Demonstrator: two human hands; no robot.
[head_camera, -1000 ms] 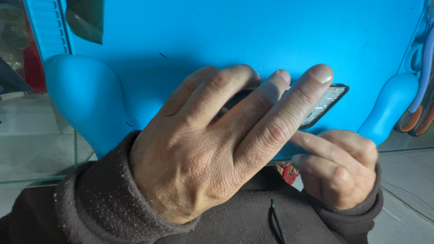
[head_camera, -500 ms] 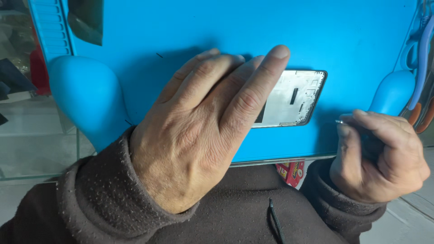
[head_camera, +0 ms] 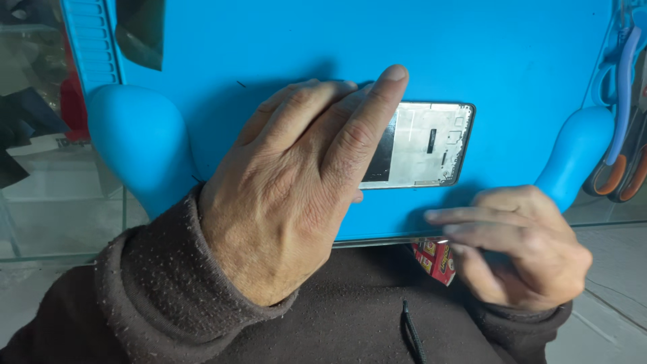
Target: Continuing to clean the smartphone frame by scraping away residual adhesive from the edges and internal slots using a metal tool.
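A bare phone frame (head_camera: 428,145) with a grey metal plate inside a black rim lies flat on the blue work mat (head_camera: 472,54). My left hand (head_camera: 296,189) rests palm down on the frame's left part, fingers stretched out and pressing it to the mat. My right hand (head_camera: 519,246) hovers at the mat's near edge, below and right of the frame, fingers loosely curled and pointing left. Nothing shows in it. The frame's left end is hidden under my left hand.
The mat has rounded blue lobes at left (head_camera: 138,145) and right (head_camera: 573,158). Scissors and pliers with coloured handles (head_camera: 623,135) lie at the right edge. A small red packet (head_camera: 437,259) sits below the mat edge. A glass tabletop (head_camera: 60,209) extends left.
My left hand slid left, uncovering most of the phone frame. My right hand drew away from the frame, out to the right, then came back to the mat's near edge.
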